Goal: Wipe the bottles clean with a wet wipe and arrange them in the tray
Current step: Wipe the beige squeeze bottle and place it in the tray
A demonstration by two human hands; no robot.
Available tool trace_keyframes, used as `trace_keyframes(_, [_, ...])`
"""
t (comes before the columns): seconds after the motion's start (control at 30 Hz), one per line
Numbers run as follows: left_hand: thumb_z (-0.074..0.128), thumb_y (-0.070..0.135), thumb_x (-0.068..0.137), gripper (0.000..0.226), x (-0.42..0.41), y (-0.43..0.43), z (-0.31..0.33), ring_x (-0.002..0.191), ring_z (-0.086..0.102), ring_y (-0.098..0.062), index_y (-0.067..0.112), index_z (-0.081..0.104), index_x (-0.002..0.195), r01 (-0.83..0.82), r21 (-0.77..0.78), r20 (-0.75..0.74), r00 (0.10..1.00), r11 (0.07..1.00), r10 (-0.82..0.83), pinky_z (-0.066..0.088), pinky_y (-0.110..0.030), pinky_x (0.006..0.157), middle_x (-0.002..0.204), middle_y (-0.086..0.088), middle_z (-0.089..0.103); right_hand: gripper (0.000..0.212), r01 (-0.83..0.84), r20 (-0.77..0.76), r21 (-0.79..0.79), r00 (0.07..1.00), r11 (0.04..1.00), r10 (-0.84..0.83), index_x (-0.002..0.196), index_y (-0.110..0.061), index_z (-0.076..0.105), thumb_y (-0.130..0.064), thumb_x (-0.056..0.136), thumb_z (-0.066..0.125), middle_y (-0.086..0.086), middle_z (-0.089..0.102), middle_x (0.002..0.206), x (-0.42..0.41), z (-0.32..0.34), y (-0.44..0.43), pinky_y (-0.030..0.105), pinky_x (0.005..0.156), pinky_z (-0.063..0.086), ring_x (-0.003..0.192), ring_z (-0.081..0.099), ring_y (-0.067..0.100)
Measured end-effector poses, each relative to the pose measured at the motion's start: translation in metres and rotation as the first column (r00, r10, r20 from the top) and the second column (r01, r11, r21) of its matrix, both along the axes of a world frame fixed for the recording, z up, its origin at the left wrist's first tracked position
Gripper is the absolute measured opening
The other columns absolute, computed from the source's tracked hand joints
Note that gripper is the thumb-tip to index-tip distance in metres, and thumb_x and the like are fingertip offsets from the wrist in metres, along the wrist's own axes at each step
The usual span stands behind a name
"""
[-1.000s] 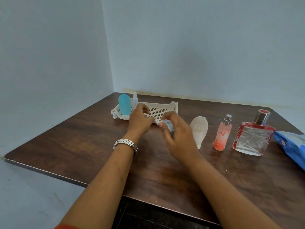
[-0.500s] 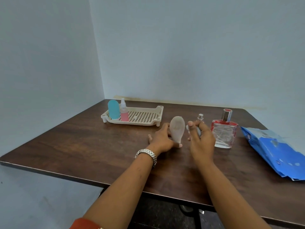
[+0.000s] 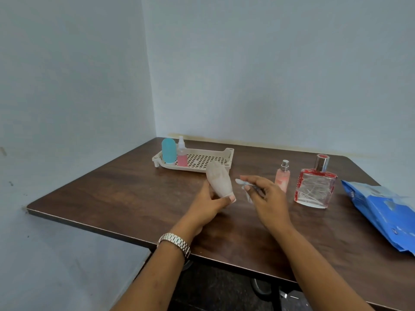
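My left hand [image 3: 207, 204] grips a beige teardrop-shaped bottle [image 3: 217, 179] by its narrow end, lifted off the table and tilted. My right hand [image 3: 266, 198] pinches a crumpled wet wipe [image 3: 243, 185] just right of that bottle, not touching it. The cream perforated tray [image 3: 225, 154] stands at the back left with a blue bottle [image 3: 168, 151] and a small pink spray bottle [image 3: 182, 154] upright in its left end. A pink spray bottle [image 3: 283, 178] and a square red-trimmed perfume bottle [image 3: 315, 186] stand on the table to the right.
A blue wet wipe pack [image 3: 381, 209] lies at the table's right edge. The brown table [image 3: 112, 194] sits in a corner, with walls behind and to the left. Its front edge runs diagonally below my forearms.
My left hand has picked the beige bottle up from the table and tilted it. My right hand moved away from the pink spray bottle, still holding the wipe.
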State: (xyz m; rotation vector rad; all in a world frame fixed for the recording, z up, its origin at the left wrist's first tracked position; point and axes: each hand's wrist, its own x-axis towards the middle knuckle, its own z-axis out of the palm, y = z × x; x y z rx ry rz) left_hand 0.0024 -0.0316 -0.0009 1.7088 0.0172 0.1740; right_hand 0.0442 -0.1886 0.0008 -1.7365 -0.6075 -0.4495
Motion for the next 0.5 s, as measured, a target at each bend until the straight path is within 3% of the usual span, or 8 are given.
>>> trace_keyframes(0.13, [0.069, 0.022, 0.086, 0.067, -0.006, 0.006, -0.005, 0.113, 0.06, -0.019, 0.017, 0.031, 0.141, 0.024, -0.136, 0.009, 1.0, 0.99, -0.023, 0.052, -0.023, 0.086, 0.125, -0.003, 0.059, 0.025, -0.075, -0.021, 0.029, 0.997, 0.997, 0.075, 0.094, -0.029, 0.07, -0.007, 0.085, 0.065, -0.012, 0.07, 0.1, -0.007, -0.001, 0.006, 0.015, 0.083, 0.049, 0.099, 0.061, 0.0])
trace_keyframes(0.27, [0.069, 0.022, 0.085, 0.066, -0.011, 0.008, -0.005, 0.098, 0.067, -0.014, 0.019, 0.033, 0.14, 0.053, -0.21, 0.027, 0.998, 0.976, -0.048, 0.052, -0.017, 0.074, 0.12, -0.004, 0.063, 0.028, -0.129, -0.054, 0.026, 0.99, 0.991, 0.13, 0.091, -0.034, 0.07, -0.008, 0.083, 0.067, -0.012, 0.071, 0.096, -0.012, -0.003, 0.012, 0.014, 0.08, 0.05, 0.095, 0.064, 0.001])
trace_keyframes(0.37, [0.071, 0.023, 0.082, 0.068, -0.009, 0.009, -0.007, 0.084, 0.071, -0.01, 0.022, 0.032, 0.138, 0.023, -0.227, 0.055, 0.998, 0.974, -0.011, 0.052, -0.018, 0.069, 0.111, -0.003, 0.067, 0.025, -0.166, -0.061, 0.001, 0.984, 0.986, 0.166, 0.095, -0.028, 0.072, -0.007, 0.083, 0.066, -0.008, 0.071, 0.099, -0.014, -0.006, 0.015, 0.02, 0.085, 0.051, 0.097, 0.064, 0.004])
trace_keyframes(0.5, [0.077, 0.032, 0.069, 0.075, -0.01, 0.007, -0.007, 0.075, 0.07, -0.012, 0.015, 0.041, 0.133, -0.022, -0.25, 0.06, 0.997, 0.968, 0.038, 0.053, -0.02, 0.066, 0.106, -0.009, 0.068, 0.026, -0.189, 0.048, -0.091, 0.98, 0.978, 0.194, 0.099, -0.022, 0.072, -0.003, 0.083, 0.065, -0.01, 0.071, 0.101, -0.02, -0.004, 0.017, 0.019, 0.087, 0.049, 0.1, 0.063, 0.002])
